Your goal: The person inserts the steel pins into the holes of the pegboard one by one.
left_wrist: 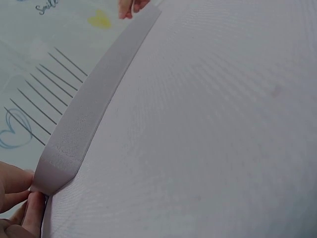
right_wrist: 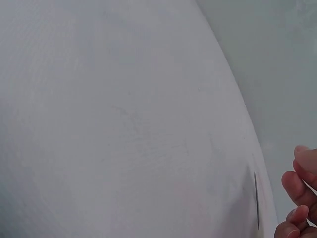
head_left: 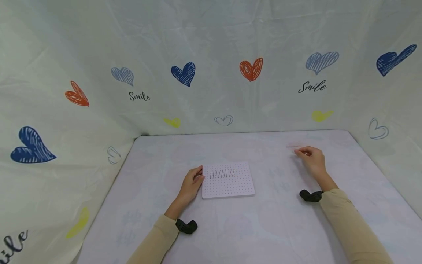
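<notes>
A white perforated board [head_left: 242,185] lies on the table, with a row of several thin dark pins [head_left: 222,174] standing in its upper part. My left hand [head_left: 192,185] holds the board by its left edge; in the left wrist view, its fingers [left_wrist: 15,179] grip a corner of it. Toward the back right, my right hand [head_left: 311,159] hovers near a thin reddish line [head_left: 291,146] on the table. In the right wrist view a thin dark pin [right_wrist: 256,201] lies beside that hand's loosely bent fingers [right_wrist: 294,188]. I see nothing between them.
The white table [head_left: 270,227] has its far edge against a white curtain [head_left: 211,36] printed with hearts and "Smile". Black devices sit on the left wrist [head_left: 187,227] and right wrist [head_left: 311,196].
</notes>
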`<state>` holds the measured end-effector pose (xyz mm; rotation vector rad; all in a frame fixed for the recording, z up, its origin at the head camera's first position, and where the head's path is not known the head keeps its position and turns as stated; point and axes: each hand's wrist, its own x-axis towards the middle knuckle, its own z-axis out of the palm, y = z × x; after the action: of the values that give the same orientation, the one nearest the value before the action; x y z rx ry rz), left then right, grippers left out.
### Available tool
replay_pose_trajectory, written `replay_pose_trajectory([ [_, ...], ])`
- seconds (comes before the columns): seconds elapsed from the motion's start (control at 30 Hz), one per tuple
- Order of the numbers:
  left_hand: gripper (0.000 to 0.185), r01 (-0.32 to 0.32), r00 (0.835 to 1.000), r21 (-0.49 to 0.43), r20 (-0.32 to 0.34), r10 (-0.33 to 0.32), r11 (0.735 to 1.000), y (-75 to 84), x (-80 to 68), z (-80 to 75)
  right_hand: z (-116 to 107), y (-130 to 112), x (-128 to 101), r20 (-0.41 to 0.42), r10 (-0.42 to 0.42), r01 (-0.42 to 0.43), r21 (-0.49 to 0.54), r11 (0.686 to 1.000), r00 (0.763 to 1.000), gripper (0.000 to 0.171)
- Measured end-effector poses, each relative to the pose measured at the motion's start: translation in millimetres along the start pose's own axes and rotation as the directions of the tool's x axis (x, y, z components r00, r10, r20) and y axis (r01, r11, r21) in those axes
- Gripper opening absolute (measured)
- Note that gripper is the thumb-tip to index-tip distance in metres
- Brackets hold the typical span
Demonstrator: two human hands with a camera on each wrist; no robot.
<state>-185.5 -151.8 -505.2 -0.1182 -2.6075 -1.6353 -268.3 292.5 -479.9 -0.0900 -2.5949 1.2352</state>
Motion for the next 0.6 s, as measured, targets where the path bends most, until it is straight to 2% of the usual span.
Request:
replay_pose_trajectory([
  [0.6,0.048,-0.001,1.0,-0.012,0.006,0.001,1.0,-0.8,0.6,0.1,-3.2,20.1,6.8,0.04,0.065,-0.062,-0.067,0.996,0.997,0.029],
])
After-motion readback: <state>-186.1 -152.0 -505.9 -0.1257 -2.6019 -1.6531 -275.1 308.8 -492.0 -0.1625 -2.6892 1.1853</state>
